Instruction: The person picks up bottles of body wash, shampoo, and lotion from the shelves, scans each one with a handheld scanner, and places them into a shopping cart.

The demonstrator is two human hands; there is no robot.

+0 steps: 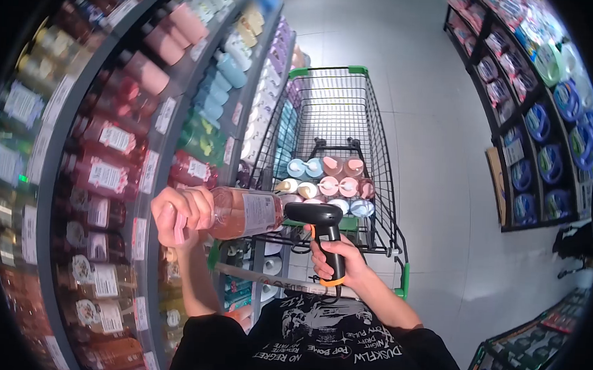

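Observation:
My left hand [178, 218] is closed around one end of a pink see-through bottle [232, 212], which lies sideways in the air in front of the shelves. A white printed label on the bottle faces the head of a black barcode scanner [314, 214]. The scanner's black and orange handle is gripped in my right hand [347, 258], its head right at the label end of the bottle. Just beyond them, several pump bottles [339, 186] with pink, blue and cream tops stand together in a shopping cart [384, 139].
Shelves [146, 106] packed with coloured bottles run close along my left. At the right stands a dark rack [486, 81] with blue and pink packages. Tiled floor [415, 111] lies between the cart and that rack.

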